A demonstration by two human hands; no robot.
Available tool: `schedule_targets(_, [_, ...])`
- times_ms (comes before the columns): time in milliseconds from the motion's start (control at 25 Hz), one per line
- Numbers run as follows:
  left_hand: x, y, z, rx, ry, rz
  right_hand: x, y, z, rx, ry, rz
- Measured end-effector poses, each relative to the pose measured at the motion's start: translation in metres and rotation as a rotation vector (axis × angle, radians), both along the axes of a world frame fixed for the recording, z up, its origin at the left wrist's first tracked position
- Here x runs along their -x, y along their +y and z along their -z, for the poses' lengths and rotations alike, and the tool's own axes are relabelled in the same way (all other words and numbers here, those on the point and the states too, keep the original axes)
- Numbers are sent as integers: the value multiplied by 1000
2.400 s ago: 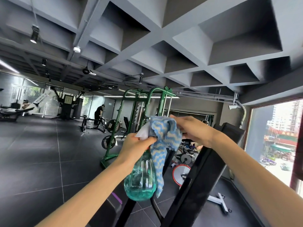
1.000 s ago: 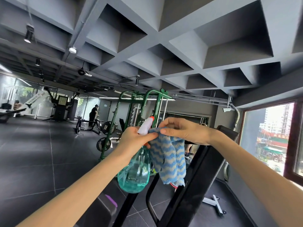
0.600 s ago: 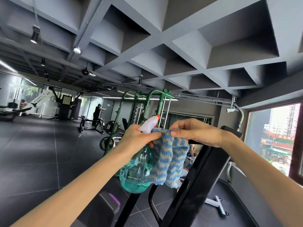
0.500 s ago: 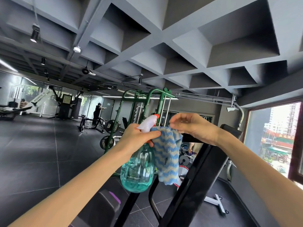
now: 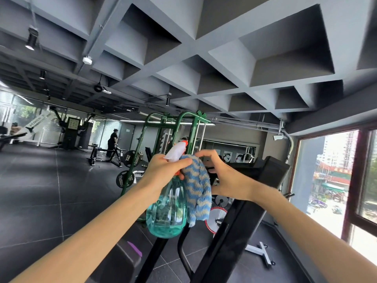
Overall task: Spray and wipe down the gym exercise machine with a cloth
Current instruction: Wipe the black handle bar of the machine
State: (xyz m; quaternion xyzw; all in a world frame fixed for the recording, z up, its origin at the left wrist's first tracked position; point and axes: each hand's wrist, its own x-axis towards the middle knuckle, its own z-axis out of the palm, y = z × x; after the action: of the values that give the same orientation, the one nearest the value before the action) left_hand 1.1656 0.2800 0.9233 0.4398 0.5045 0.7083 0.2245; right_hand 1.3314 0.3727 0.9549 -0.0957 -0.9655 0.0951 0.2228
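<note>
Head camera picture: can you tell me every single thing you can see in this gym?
spray bottle: one, clear teal with a white top, middle, held up
cloth: one, blue and beige stripes, hanging right beside the bottle
black machine: one, black, slanting up from the bottom right
green rack: one, green, behind the hands
weight plates: at least two, black, at the rack's left side
wheel: one, white with a red rim, behind the machine
person: one, in black, far back left
window: one, bright, right
ceiling: grey squares, top
floor: dark tiles, left
left hand: grips the bottle's neck
right hand: pinches the cloth's top
</note>
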Motion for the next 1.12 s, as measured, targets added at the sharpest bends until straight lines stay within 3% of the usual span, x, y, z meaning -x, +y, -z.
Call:
schedule_targets(160, [-5,-9,-1,-4,-8,55,6,0,6,289,379,-7])
schedule_targets(280, [-5,-15,0,52,40,82,15,-4,-4,805,568,271])
schedule_targets(360, [-5,-15,2,67,76,83,18,-8,-13,998,576,390])
schedule_targets(560, [-6,-12,8,95,85,106,26,-9,-22,1028,411,431])
schedule_targets(760, [-6,-12,9,55,59,83,15,-5,-28,1058,104,419])
schedule_targets(1120, [-5,0,5,-42,74,-24,13,-14,-41,946,194,499])
